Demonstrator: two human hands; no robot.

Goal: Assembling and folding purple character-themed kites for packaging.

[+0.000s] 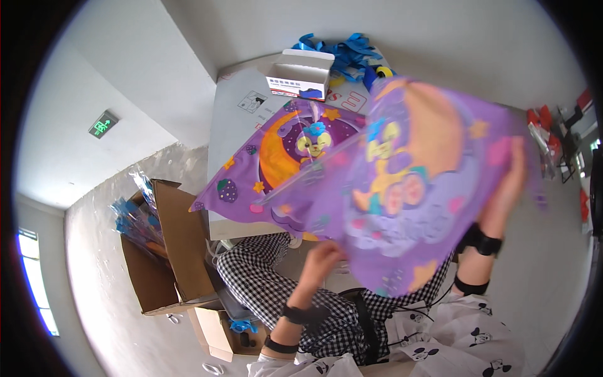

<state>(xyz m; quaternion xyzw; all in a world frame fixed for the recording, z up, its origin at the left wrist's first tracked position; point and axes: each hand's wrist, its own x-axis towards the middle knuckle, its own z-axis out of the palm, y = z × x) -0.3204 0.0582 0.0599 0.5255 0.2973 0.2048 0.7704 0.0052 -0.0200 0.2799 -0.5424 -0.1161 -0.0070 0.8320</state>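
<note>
A purple kite [408, 207], blurred by motion, is lifted in front of me. Its pale print shows a cartoon rabbit, a crescent moon and a cloud. My right hand [512, 176] grips its right edge, some fingers hidden behind the cloth. At the lower left edge, my left hand [323, 259] is closed in a pinch on the same cloth. Behind it, a brighter purple kite panel [276, 163] with an orange moon and rabbit lies over the table. A thin rod crosses between them; whether the two panels are joined I cannot tell.
On the grey-white table [235, 135] stand an open white carton [300, 75] and a heap of blue ribbons [345, 53]. Left of my legs, a tall cardboard box [182, 245] holds plastic-wrapped packs [135, 223]. Below it sits a smaller open box [213, 333].
</note>
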